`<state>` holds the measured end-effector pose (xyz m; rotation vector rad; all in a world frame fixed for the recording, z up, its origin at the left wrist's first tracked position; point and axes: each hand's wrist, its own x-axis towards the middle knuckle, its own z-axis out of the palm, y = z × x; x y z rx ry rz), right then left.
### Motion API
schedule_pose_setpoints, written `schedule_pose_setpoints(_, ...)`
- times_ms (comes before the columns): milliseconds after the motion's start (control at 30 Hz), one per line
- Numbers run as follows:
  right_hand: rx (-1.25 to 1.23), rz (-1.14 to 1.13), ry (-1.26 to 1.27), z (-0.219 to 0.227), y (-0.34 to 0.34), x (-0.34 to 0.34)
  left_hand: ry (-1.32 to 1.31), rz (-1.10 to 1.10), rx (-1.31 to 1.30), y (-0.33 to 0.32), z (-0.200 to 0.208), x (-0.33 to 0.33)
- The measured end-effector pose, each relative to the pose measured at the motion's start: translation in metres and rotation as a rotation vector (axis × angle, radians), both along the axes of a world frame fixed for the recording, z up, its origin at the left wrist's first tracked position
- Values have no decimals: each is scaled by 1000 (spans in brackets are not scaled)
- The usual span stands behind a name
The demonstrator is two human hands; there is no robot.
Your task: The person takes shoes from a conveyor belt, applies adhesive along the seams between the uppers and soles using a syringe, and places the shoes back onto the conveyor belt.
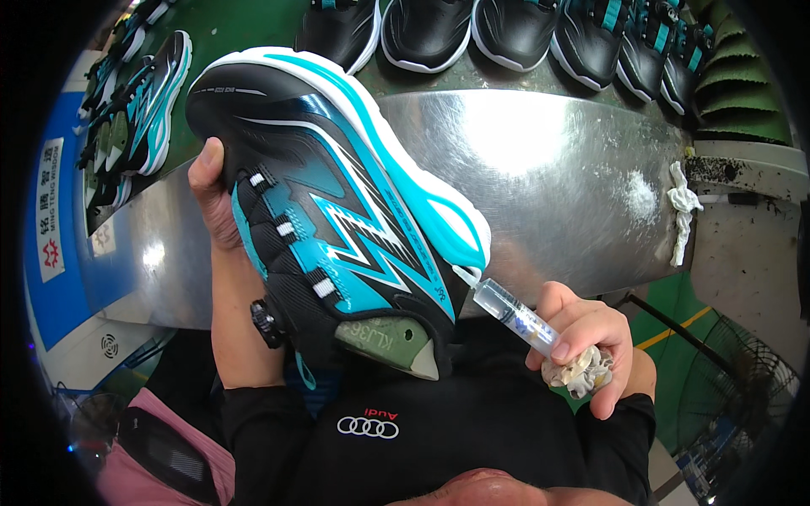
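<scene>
A black and turquoise sneaker point(295, 160) with a white and turquoise sole is tilted up in front of me. My left hand point(218, 198) is closed on its far left part, with the thumb showing at the edge and the other fingers hidden behind. Inside the shoe's opening sits a green shoe last point(384, 341). My right hand point(595, 337) grips a clear syringe point(506, 312) holding clear liquid. The syringe's white tip meets the sneaker's heel, where upper and sole join. A crumpled whitish wad point(582, 371) is bunched in the same hand, around the syringe's rear end.
Beyond the sneaker lies a shiny metal worktop point(540, 202) with a white powdery patch point(641, 198). A knotted white cloth strip point(682, 211) hangs at its right edge. Several similar shoes point(426, 34) line the back, others point(156, 105) the left. A fan point(734, 396) stands lower right.
</scene>
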<state>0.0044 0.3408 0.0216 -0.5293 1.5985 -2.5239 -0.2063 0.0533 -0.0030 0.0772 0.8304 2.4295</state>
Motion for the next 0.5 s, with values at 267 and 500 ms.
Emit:
schedule_pose_setpoints(267,-2,-40,-8,-15,9,9,-73,50,-88,-3,-6,-7)
schedule_pose_setpoints(500,-1,-52,-7,-32,12,10,-88,13,-251,-22,-1,-4)
